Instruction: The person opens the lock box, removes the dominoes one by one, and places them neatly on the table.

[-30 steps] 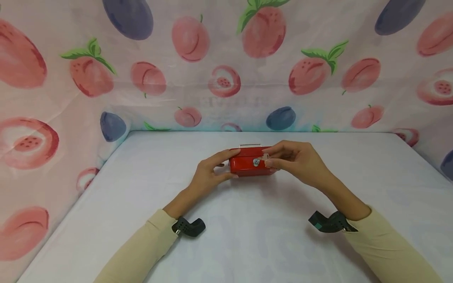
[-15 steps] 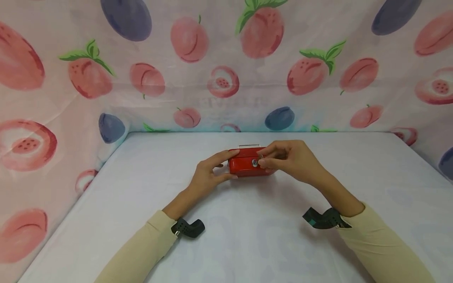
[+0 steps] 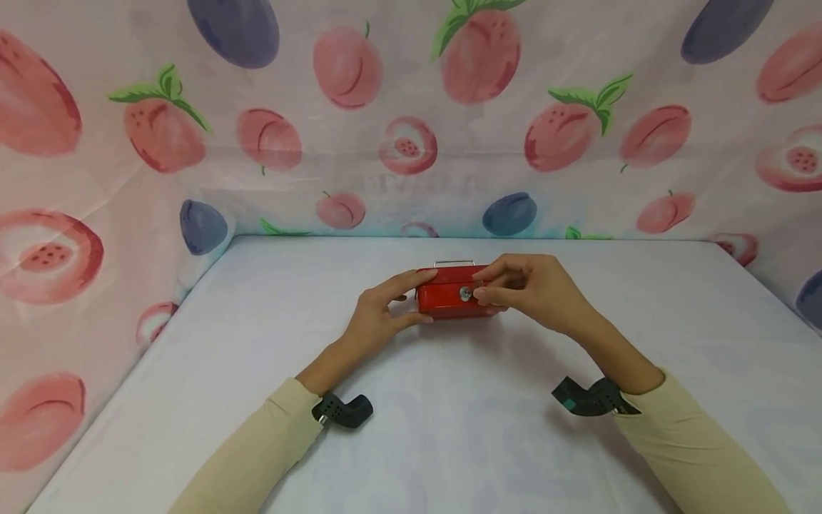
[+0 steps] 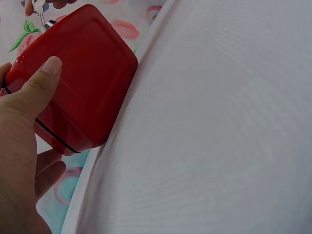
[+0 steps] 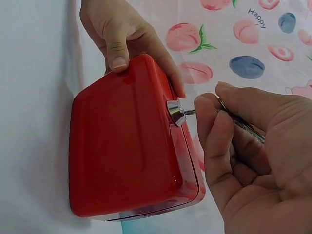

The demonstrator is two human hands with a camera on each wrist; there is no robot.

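Observation:
A small red metal cash box (image 3: 443,294) with a wire handle (image 3: 454,263) on its lid is held with its round silver lock (image 3: 466,293) facing me. My left hand (image 3: 379,310) grips the box's left end, the thumb (image 4: 41,85) lying on a broad red face in the left wrist view. Between thumb and fingers, my right hand (image 3: 536,293) pinches a small silver key (image 4: 40,9). In the right wrist view the key's shaft (image 5: 190,112) meets the lock; how deep it sits cannot be told. The fingers hide most of the key's head.
White cloth covers the table (image 3: 411,428). A fruit-printed curtain (image 3: 359,157) hangs behind the table and along its left side. Black wrist cameras sit at the left cuff (image 3: 343,412) and the right cuff (image 3: 594,396).
My right hand has moved slightly left, bringing its fingertips and the key closer to the lock. The left hand keeps its grip on the box, which stays in place.

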